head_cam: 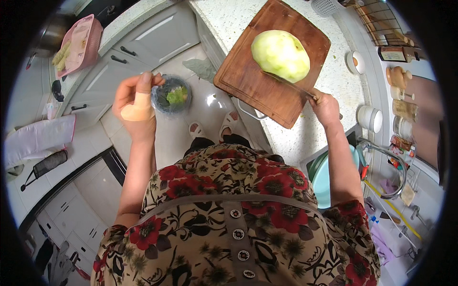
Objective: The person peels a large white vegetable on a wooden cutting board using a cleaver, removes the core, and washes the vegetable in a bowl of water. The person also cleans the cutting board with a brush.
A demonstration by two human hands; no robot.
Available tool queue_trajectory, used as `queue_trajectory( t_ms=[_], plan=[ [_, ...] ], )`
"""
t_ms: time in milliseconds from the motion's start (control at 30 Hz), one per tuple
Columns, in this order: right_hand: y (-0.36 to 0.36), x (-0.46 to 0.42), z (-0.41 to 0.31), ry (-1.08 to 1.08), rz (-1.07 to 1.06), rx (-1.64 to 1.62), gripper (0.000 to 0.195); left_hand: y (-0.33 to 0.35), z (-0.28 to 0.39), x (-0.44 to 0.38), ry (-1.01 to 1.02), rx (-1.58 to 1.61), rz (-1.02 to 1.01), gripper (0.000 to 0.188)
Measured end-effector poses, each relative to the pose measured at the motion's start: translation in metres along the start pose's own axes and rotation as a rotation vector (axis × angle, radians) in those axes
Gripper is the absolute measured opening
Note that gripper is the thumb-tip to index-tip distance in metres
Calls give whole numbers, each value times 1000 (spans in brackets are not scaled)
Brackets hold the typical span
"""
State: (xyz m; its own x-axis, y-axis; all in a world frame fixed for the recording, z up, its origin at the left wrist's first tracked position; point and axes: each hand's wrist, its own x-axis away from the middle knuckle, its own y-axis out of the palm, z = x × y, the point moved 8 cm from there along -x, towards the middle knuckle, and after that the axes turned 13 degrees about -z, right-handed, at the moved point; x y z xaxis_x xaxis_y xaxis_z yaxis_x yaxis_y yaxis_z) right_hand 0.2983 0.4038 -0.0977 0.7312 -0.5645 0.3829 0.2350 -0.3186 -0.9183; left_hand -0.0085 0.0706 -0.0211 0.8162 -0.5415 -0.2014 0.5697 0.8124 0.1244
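A large peeled, pale green gourd or melon (281, 55) rests on a wooden cutting board (239, 77) on the speckled countertop. My right hand (325, 106) grips the handle of a kitchen knife (291, 85). Its blade lies along the near side of the gourd, over the board. Away to the left, my left hand (137, 102) is raised in the air with thumb and fingertips close together. Whether something small is pinched there cannot be told. A beige adhesive patch (137, 110) covers the base of its thumb. Beyond those fingertips, a lined waste bin (157, 103) on the floor holds green scraps (178, 95).
A pink basket (93, 44) with pale vegetables stands on the left counter. At right, a teal basin (319, 193) sits in the sink below a curved faucet (405, 178). White bowls (369, 119) and jars (404, 109) line the wall side. The board overhangs the counter's edge.
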Motion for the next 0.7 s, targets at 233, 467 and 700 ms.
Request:
queue_trajectory(
  t_ms=[233, 467, 700],
  plan=[
    [12, -19, 6, 3, -124, -52, 12, 10, -7, 2, -6, -4, 9, 11],
    [20, -11, 10, 25, -181, -118, 16, 45, -1, -11, 27, -9, -55, 12],
    [36, 57, 48, 99, 24, -369, 11, 65, -9, -26, -11, -14, -69, 13]
  ],
)
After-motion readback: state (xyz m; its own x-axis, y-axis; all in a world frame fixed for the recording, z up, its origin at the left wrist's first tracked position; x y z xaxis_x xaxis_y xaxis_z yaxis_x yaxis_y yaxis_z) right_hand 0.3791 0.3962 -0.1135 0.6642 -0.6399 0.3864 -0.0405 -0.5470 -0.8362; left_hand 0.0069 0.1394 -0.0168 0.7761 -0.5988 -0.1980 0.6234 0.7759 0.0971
